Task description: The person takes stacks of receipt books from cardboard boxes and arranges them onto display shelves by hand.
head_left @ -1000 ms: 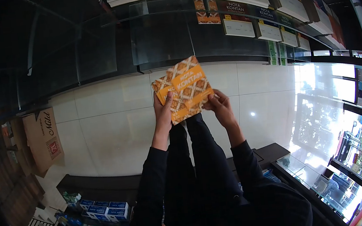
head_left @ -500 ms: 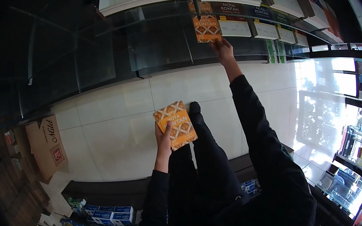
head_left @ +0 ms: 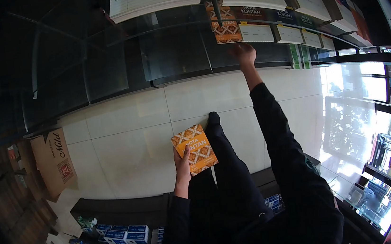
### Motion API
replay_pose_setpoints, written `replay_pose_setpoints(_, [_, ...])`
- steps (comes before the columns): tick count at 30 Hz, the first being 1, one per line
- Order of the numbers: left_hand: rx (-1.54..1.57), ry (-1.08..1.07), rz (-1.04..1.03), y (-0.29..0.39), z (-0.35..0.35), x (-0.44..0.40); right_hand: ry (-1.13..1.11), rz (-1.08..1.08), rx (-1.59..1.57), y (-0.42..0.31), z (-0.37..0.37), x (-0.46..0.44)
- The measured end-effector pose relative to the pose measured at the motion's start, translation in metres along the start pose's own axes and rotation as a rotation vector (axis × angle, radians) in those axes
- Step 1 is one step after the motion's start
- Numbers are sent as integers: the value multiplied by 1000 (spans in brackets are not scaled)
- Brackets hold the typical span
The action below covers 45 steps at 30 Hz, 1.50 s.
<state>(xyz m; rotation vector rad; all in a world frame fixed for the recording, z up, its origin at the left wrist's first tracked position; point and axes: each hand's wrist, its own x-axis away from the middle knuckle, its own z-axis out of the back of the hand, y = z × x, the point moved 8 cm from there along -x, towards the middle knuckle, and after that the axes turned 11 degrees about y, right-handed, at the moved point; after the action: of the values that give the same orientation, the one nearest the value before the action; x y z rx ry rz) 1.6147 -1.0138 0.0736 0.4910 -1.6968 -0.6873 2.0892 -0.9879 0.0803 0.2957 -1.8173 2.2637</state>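
My left hand [head_left: 182,167] is closed on an orange patterned receipt book [head_left: 196,145] printed "NOTA KONTAN", thumb across its cover, held above my legs. Whether it is one book or a stack does not show. My right hand [head_left: 245,54] is stretched out just in front of the shelf, smeared by motion, its fingers hard to make out. Right behind it, a matching orange book [head_left: 227,31] lies on the glass shelf, apart from the hand.
Right of the shelved orange book sit piles of white-edged receipt pads [head_left: 256,33]. Larger pads [head_left: 156,1] lie on the upper glass shelf. A brown cardboard box [head_left: 54,160] stands on the floor at left. Blue and white boxes [head_left: 121,235] fill a low shelf behind me.
My right hand has come off the orange book on the shelf and drawn slightly back. The left hand still holds its book, now a little lower in view.
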Motion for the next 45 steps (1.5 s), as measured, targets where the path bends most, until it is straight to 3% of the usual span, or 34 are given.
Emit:
replay_pose_setpoints(1, [2,15,8,-2,3,2,44,74,111,-8,8,10])
replay_pose_setpoints(4, [77,18,44,-10,11,4,-19,813,625,-38,2,28])
replay_pose_setpoints(10, [52,62,27,-30,31,-4,-88,1234,738,-51,-28,20])
replay_pose_setpoints(16, [46,90,56,-30,33,-4,-145,1226,896,-56,-51,0])
replay_pose_setpoints(36, [36,96,138,-53,26,-2,-136,1379,885,-57,-83,-25])
replay_pose_setpoints(43, [306,-4,283,-36,5,-3,-58,1531,859,-78,-70,13])
replay_pose_setpoints(45, [388,-1,343,-37,2,-11,-155,1266,799,-67,-55,40])
